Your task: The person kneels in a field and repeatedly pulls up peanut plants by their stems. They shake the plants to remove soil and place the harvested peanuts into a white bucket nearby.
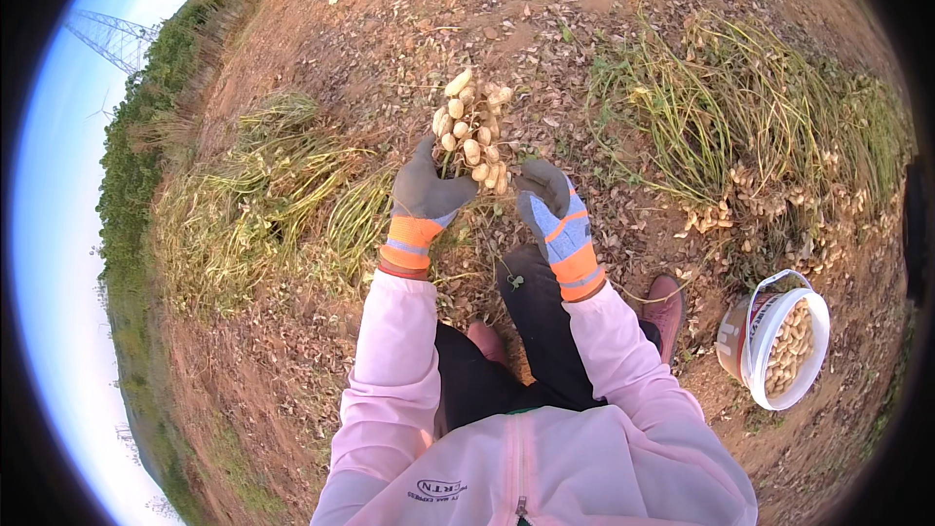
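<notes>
Both my hands wear grey-palmed work gloves with orange and blue cuffs. My left hand (431, 186) grips the stems of a peanut plant just below its cluster of pods (471, 133), which points away from me. Close to the lower right of that cluster is my right hand (546, 193), its fingers curled near the lowest pods; whether it touches them is hard to tell. A white plastic bucket (818, 329), part filled with picked peanuts (789, 347), stands on the soil at the right, its handle raised.
A large heap of pulled peanut plants (730, 109) lies at the upper right, pods towards me. More plants (256, 197) lie at the left. Dry leaves litter the reddish soil around my pink shoes (663, 310). Bushes and a lattice tower (113, 36) stand far left.
</notes>
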A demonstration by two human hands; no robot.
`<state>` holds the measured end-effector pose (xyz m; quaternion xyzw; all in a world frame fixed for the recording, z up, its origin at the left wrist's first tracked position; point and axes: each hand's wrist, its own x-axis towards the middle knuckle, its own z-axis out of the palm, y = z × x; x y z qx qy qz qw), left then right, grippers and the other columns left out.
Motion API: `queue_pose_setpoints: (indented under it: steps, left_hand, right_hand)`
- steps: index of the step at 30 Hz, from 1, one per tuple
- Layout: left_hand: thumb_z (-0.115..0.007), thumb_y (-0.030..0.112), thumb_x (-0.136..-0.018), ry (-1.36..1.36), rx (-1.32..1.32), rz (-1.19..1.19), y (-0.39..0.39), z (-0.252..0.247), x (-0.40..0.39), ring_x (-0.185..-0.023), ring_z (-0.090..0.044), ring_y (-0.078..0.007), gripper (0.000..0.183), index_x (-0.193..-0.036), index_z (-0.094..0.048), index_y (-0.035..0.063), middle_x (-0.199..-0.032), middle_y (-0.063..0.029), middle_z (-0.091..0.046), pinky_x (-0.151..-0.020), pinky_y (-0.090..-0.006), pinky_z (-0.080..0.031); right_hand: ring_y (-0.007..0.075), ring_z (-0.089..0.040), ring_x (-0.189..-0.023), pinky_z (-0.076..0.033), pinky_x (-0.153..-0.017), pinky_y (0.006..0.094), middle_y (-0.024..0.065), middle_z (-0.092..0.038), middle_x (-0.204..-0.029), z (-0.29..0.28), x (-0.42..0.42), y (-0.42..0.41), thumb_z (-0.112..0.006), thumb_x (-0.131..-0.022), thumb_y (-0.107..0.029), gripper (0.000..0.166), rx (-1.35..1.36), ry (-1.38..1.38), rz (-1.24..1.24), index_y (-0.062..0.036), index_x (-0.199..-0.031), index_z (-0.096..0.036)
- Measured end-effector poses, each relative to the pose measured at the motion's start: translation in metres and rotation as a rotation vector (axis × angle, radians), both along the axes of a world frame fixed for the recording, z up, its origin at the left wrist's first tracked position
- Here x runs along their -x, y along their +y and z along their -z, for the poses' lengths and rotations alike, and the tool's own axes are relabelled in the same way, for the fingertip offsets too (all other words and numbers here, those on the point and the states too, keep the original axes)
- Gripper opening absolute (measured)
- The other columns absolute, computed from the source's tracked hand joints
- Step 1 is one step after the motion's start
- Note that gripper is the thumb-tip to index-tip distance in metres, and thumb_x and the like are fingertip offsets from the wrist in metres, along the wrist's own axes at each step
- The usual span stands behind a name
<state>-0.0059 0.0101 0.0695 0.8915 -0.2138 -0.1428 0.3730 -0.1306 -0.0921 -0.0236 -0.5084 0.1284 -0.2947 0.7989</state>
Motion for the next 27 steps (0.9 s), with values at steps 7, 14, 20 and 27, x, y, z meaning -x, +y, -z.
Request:
queue_pose_setpoints:
  steps: [7,14,20,27]
  left_hand:
    - [-0.072,0.03,-0.064,-0.204,-0.211,0.028,-0.009,0.0,0.001,-0.09,-0.063,-0.0333,0.064,-0.119,-0.047,0.007,-0.098,-0.0176,-0.064,-0.075,-0.0393,-0.049]
    - [-0.072,0.044,-0.064,-0.236,-0.47,0.058,-0.021,-0.001,0.011,-0.086,-0.063,-0.0363,0.077,-0.127,-0.043,0.0115,-0.094,-0.0186,-0.065,-0.074,-0.0424,-0.049]
    - [-0.074,0.042,-0.06,-0.222,-0.515,0.07,-0.017,0.01,0.002,-0.09,-0.062,-0.0356,0.08,-0.128,-0.043,0.0119,-0.097,-0.0181,-0.064,-0.078,-0.0415,-0.049]
    - [-0.072,0.027,-0.062,-0.169,-0.678,0.085,-0.023,0.032,-0.009,-0.093,-0.062,-0.0324,0.072,-0.127,-0.044,0.0105,-0.101,-0.0175,-0.064,-0.077,-0.0407,-0.049]
  right_hand:
    - [0.0143,-0.058,-0.089,-0.05,-0.074,0.0254,0.0113,-0.057,-0.104,-0.007,-0.039,0.018,-0.074,-0.074,-0.016,0.053,-0.179,0.099,0.08,0.0031,-0.116,-0.047]
    - [0.0121,-0.061,-0.08,-0.05,-0.067,0.0231,0.0055,-0.063,-0.091,-0.006,-0.04,0.012,-0.071,-0.079,-0.016,0.034,-0.39,0.009,-0.004,0.0001,-0.105,-0.055]
    - [0.0126,-0.061,-0.066,-0.048,-0.054,0.0241,0.0046,-0.063,-0.081,0.014,-0.038,-0.001,-0.065,-0.083,-0.026,0.032,-0.251,0.235,-0.192,-0.0044,-0.105,-0.056]
    - [0.0238,-0.055,-0.061,-0.044,-0.054,0.0324,0.0107,-0.058,-0.073,0.029,-0.019,0.015,-0.052,-0.089,-0.03,0.029,0.174,0.299,-0.31,-0.0018,-0.097,-0.057]
